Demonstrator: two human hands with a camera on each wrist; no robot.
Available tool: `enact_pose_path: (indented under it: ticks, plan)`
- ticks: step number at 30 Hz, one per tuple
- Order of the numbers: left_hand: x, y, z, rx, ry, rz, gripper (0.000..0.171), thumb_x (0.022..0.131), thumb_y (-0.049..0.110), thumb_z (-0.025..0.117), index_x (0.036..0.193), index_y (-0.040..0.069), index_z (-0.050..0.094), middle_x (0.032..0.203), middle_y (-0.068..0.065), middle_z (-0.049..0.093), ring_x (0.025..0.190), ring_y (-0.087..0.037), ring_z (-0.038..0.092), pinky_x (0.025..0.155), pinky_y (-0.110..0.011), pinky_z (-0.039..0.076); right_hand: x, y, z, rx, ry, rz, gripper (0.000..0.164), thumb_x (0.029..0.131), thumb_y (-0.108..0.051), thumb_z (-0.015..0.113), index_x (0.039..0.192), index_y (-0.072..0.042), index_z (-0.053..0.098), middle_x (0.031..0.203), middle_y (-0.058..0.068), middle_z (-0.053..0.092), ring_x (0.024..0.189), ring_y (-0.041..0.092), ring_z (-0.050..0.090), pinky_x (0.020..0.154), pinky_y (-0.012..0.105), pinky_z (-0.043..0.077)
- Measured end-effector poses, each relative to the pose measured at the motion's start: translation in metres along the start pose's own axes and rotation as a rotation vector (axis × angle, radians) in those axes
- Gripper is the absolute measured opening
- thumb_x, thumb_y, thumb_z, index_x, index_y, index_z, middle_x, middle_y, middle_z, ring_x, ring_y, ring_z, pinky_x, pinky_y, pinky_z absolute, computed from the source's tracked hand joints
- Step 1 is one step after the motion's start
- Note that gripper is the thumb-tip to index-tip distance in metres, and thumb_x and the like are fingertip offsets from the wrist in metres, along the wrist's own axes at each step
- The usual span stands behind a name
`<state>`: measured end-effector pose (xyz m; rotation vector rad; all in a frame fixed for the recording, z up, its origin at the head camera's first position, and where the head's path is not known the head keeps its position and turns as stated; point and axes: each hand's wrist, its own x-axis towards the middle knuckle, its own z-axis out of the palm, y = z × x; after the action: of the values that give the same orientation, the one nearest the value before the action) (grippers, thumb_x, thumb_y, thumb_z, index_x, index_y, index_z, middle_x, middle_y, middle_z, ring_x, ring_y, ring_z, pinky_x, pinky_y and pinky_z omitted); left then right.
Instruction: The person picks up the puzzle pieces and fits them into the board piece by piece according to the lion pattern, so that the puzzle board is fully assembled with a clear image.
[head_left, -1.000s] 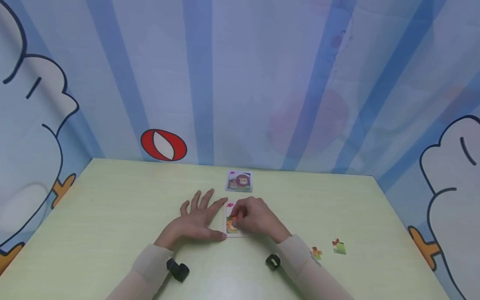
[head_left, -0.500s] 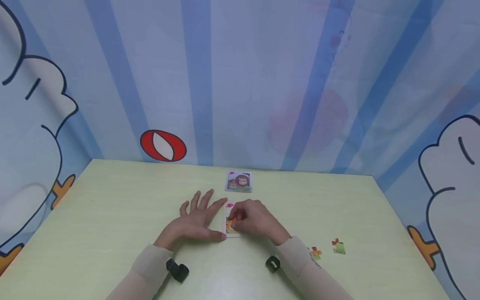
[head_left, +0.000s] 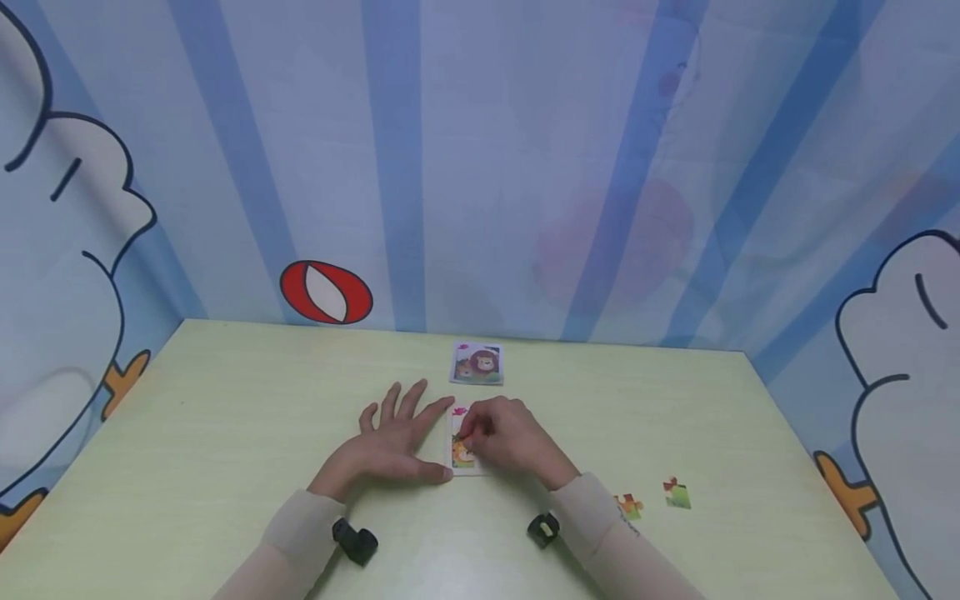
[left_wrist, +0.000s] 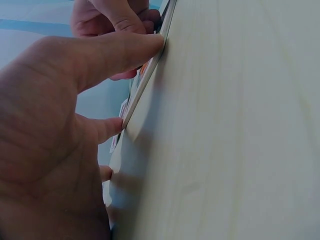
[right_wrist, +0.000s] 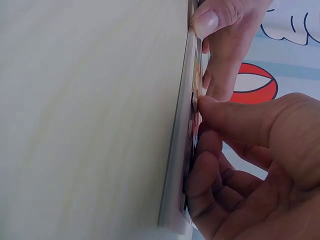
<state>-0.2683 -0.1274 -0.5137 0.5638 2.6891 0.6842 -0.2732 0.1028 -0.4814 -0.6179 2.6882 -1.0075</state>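
Observation:
A small jigsaw puzzle board (head_left: pixel 468 472) with a pale raised frame and a colourful animal picture lies flat on the table, partly hidden by my right hand. My left hand (head_left: pixel 393 447) is spread on its left side, with straight thumb and index finger touching the frame's edge. Over the picture, my right hand (head_left: pixel 513 437) has its fingers curled, thumb and index pinching a small puzzle piece (right_wrist: pixel 194 103). In the right wrist view this piece sits tilted at the picture's surface, with the thumb tip against it.
Two loose puzzle pieces, an orange one (head_left: pixel 630 506) beside the right sleeve and a red-and-green one (head_left: pixel 677 492), lie to the right. Behind the board is a square lion picture (head_left: pixel 477 364). A printed blue curtain (head_left: pixel 480 167) stands along the table's far edge.
My right thumb and fingertips have shifted slightly over the board, so more of the orange animal shows below them. The left hand stays in place against the frame.

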Motion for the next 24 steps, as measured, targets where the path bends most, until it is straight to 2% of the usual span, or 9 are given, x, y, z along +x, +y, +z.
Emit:
enact_pose_path:
  ticks: [9, 19, 24]
  plan:
    - [0.0004, 0.0002, -0.0005, -0.013, -0.005, -0.001, 0.104, 0.085, 0.056, 0.079, 0.171, 0.034, 0.026, 0.184, -0.012, -0.001, 0.167, -0.050, -0.009, 0.125, -0.081, -0.002, 0.0034, 0.0029, -0.0022, 0.057, -0.013, 0.068, 0.006, 0.092, -0.009, 0.082, 0.092, -0.013, 0.077, 0.074, -0.003, 0.069, 0.068, 0.012, 0.056, 0.067, 0.027, 0.044]
    - [-0.0025, 0.0042, -0.0010, -0.022, -0.001, -0.001, 0.103, 0.085, 0.054, 0.079, 0.171, 0.033, 0.027, 0.184, -0.013, 0.000, 0.167, -0.050, -0.009, 0.125, -0.081, -0.002, 0.0028, 0.0015, -0.0035, 0.034, -0.049, 0.053, 0.009, 0.093, -0.006, 0.081, 0.090, -0.013, 0.075, 0.070, -0.004, 0.064, 0.066, 0.011, 0.052, 0.063, 0.025, 0.041]
    - [-0.0038, 0.0057, -0.0023, -0.025, 0.004, 0.000, 0.102, 0.085, 0.053, 0.079, 0.171, 0.032, 0.028, 0.184, -0.013, 0.001, 0.167, -0.051, -0.009, 0.125, -0.082, -0.002, 0.0031, 0.0038, -0.0049, 0.021, -0.064, 0.014, 0.006, 0.094, -0.007, 0.080, 0.093, -0.011, 0.075, 0.072, -0.005, 0.062, 0.067, 0.010, 0.052, 0.066, 0.024, 0.042]
